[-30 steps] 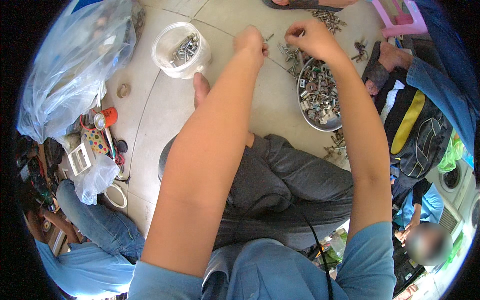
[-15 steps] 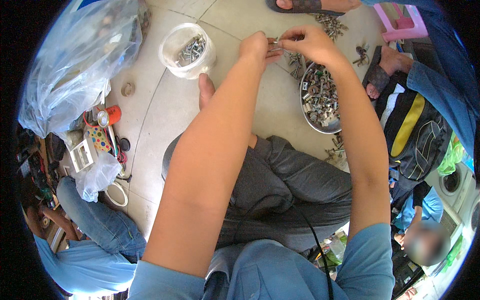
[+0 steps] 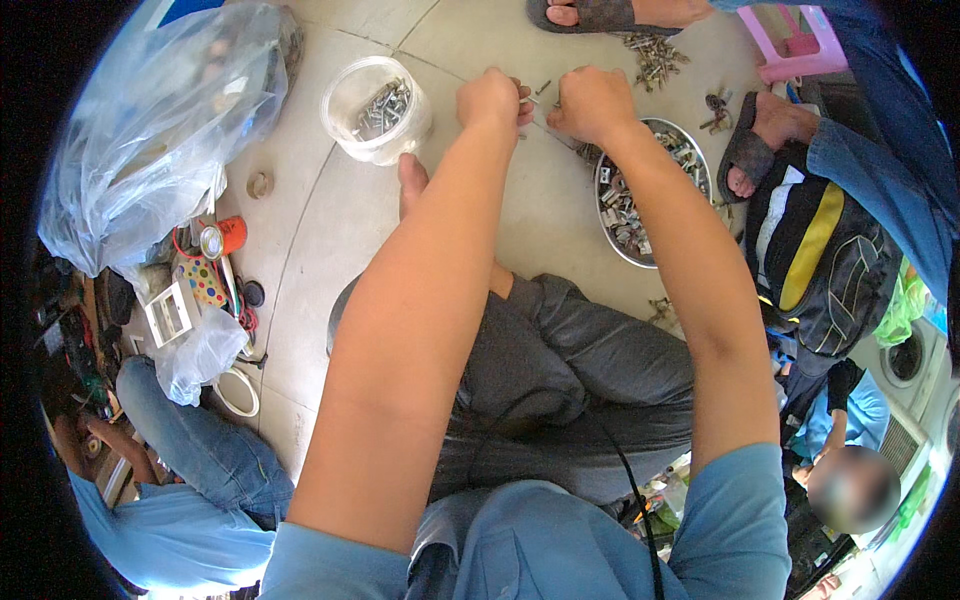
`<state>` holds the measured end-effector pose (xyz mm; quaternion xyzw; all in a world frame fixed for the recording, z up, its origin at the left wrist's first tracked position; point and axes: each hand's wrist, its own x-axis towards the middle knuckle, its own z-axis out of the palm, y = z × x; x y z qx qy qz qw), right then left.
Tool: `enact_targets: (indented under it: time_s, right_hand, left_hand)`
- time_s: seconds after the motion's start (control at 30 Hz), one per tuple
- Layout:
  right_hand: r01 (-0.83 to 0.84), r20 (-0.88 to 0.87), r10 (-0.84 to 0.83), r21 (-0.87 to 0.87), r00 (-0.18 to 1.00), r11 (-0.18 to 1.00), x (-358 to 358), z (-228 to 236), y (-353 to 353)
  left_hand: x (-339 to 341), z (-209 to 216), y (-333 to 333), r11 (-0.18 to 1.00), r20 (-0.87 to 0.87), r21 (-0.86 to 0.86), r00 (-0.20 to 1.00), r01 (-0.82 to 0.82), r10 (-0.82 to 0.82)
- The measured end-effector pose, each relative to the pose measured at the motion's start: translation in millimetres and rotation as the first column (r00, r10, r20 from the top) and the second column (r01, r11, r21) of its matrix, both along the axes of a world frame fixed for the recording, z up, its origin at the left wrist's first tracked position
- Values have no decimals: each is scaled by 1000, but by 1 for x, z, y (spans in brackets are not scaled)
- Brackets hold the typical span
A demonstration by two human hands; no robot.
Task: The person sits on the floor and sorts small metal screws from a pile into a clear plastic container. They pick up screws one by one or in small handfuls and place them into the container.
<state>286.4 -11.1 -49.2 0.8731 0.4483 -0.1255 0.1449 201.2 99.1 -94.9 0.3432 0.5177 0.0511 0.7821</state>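
My left hand (image 3: 490, 100) is closed, its fingers curled around a small thin metal screw (image 3: 532, 99) that pokes out toward the right. Just across a narrow gap, my right hand (image 3: 597, 104) is closed too, knuckles up, and its fingertips are hidden. A small dark bolt-like piece (image 3: 544, 87) shows between the hands; whether it lies on the floor I cannot tell. To the left stands a clear plastic tub (image 3: 334, 104) part filled with screws. Under my right forearm sits a round metal bowl (image 3: 628, 262) of mixed metal fittings, partly covered by the arm.
Loose screws (image 3: 656, 60) lie in a heap beyond my right hand. A large clear plastic bag (image 3: 150, 140) fills the far left. At right are a pink stool (image 3: 795, 45), a sandaled foot (image 3: 755, 150) and a black-yellow backpack (image 3: 825, 250). Another person's jeans (image 3: 205, 430) appear lower left.
My hands were meeting over a small piece; now they are apart. The left has drawn back to the left, and the right has turned knuckles up.
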Motion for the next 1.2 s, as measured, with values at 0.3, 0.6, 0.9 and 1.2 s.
enact_targets:
  time_s: [0.3,0.6,0.9,1.2]
  right_hand:
    - [272,-519,-5,438,854,857,17,35,-1]
    - [171,-151,-160,62,975,983,16,-1,-20]
    - [324,-584,-47,380,811,867,23,33,-12]
    - [-15,-113,4,-99,994,995,13,17,-27]
  left_hand:
    - [-2,13,-11,969,119,-236,988,-68,98]
    - [3,1,-9,987,95,-127,992,93,-82]
    - [-1,-2,-7,963,153,-170,971,207,-182]
    - [3,2,-3,972,140,-230,990,40,-7]
